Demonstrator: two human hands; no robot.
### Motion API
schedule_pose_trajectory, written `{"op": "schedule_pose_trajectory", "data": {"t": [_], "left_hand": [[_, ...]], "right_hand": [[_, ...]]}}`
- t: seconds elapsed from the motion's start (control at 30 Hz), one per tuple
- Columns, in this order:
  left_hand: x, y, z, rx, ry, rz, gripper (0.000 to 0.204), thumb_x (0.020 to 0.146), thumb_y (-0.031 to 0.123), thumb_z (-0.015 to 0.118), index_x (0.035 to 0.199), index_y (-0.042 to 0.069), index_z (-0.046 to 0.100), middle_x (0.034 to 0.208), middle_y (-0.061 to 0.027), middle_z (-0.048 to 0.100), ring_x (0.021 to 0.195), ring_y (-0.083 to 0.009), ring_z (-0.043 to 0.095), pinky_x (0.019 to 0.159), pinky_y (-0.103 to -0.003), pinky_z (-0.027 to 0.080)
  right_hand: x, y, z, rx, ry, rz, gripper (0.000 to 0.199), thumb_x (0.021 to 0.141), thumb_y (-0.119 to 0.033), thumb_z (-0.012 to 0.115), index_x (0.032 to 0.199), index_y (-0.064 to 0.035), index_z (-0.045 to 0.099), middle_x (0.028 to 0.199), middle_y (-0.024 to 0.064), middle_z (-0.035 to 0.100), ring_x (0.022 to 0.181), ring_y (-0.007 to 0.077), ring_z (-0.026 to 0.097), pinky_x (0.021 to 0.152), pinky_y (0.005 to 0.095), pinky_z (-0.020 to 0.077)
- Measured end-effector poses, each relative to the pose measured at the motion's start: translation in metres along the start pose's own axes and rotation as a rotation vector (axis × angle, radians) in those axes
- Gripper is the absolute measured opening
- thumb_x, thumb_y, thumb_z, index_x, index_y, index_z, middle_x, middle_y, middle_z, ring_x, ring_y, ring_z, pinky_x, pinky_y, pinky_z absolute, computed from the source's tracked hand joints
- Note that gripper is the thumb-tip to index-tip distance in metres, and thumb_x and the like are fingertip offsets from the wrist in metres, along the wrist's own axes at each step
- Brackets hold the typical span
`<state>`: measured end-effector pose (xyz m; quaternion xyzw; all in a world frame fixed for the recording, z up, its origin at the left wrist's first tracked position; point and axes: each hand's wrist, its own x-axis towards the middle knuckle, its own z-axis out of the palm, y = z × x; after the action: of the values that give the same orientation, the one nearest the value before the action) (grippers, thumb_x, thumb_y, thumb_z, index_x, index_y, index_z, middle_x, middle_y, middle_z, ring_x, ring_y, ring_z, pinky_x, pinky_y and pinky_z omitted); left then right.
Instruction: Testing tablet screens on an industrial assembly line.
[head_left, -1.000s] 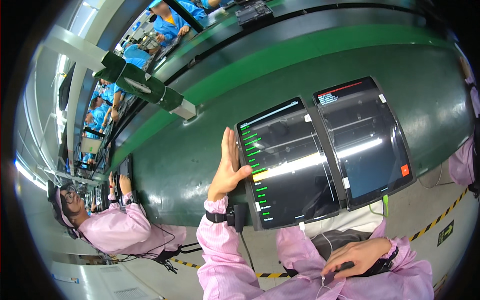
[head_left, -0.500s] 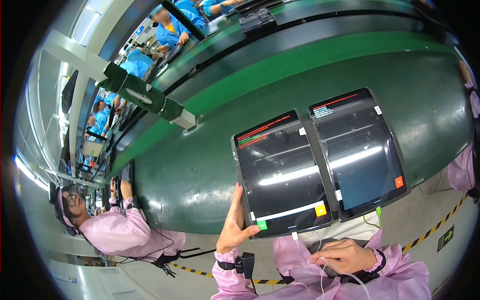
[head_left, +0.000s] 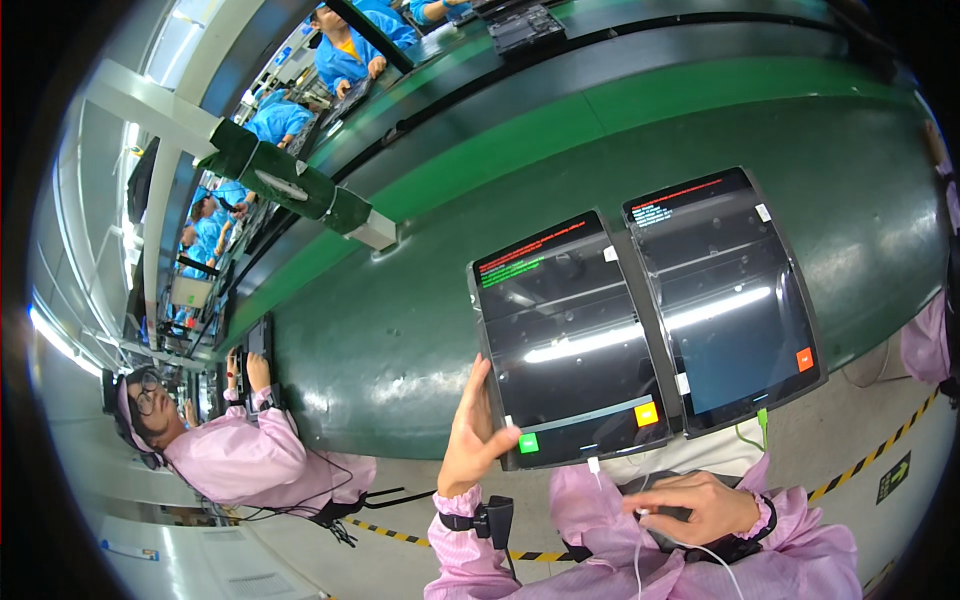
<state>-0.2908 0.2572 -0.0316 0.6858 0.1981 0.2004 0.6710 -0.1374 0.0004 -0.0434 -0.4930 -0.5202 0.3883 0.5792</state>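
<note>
Two tablets with dark screens lie side by side on the green bench, slightly tilted in view. My left hand (head_left: 468,430) grips the left tablet (head_left: 560,345) at its lower left edge, fingers along the side and thumb over the front near a green on-screen square. A white plug sits in that tablet's lower edge. The right tablet (head_left: 735,300) shows an orange-red square, and a green plug (head_left: 763,418) is in its lower edge. Below the tablets, near my lap, my right hand (head_left: 700,503) pinches a thin white cable (head_left: 638,545) between thumb and fingers.
The green bench (head_left: 400,330) curves away left and right. A post wrapped in green (head_left: 290,190) stands at its far side. A co-worker in pink (head_left: 240,450) handles a dark device at left; people in blue work beyond. Another pink sleeve (head_left: 925,340) shows at right.
On the left tablet, the pale bar has turned grey and more of the small text is green. My right thumb and fingers have shifted around the cable. My left hand stays at the tablet edge.
</note>
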Motion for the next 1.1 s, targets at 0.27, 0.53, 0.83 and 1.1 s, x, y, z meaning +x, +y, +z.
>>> {"op": "schedule_pose_trajectory", "data": {"t": [0.27,0.53,0.83,1.1], "left_hand": [[0.028,-0.005,0.008,-0.022,0.267,-0.024,0.059,0.084,0.004,0.058,0.135,-0.007,0.029,0.144,-0.0188,0.023,0.133,-0.0248,0.025,0.108,-0.034,0.019],[0.028,-0.004,0.01,0.03,0.269,-0.002,0.058,0.084,0.004,0.058,0.134,-0.007,0.031,0.142,-0.0186,0.028,0.132,-0.025,0.028,0.108,-0.035,0.02],[0.027,-0.007,0.011,-0.055,0.332,-0.024,0.049,0.089,0.01,0.052,0.132,-0.006,0.036,0.144,-0.0164,0.027,0.131,-0.0239,0.029,0.107,-0.034,0.022],[0.025,-0.01,0.01,0.016,0.353,-0.045,0.046,0.089,0.009,0.05,0.131,-0.005,0.038,0.144,-0.017,0.027,0.131,-0.0242,0.03,0.107,-0.034,0.023]], "right_hand": [[-0.006,0.002,-0.007,-0.042,0.159,0.104,0.014,0.074,0.004,0.057,0.086,0.0,0.064,0.085,0.0095,0.068,0.072,0.0182,0.067,0.064,0.0258,0.0513],[0.002,0.004,-0.001,-0.028,0.194,0.081,0.012,0.076,0.002,0.059,0.088,0.0003,0.064,0.079,0.0085,0.067,0.068,0.0166,0.066,0.061,0.0258,0.051],[0.031,0.014,0.033,-0.099,0.091,0.276,0.029,0.084,-0.021,0.063,0.098,0.0038,0.059,0.062,0.0107,0.06,0.052,0.0172,0.06,0.05,0.0289,0.0469],[0.034,0.016,0.04,-0.029,0.176,0.354,0.023,0.086,-0.018,0.06,0.091,0.0042,0.061,0.064,0.0125,0.062,0.055,0.016,0.06,0.053,0.027,0.0475]]}}
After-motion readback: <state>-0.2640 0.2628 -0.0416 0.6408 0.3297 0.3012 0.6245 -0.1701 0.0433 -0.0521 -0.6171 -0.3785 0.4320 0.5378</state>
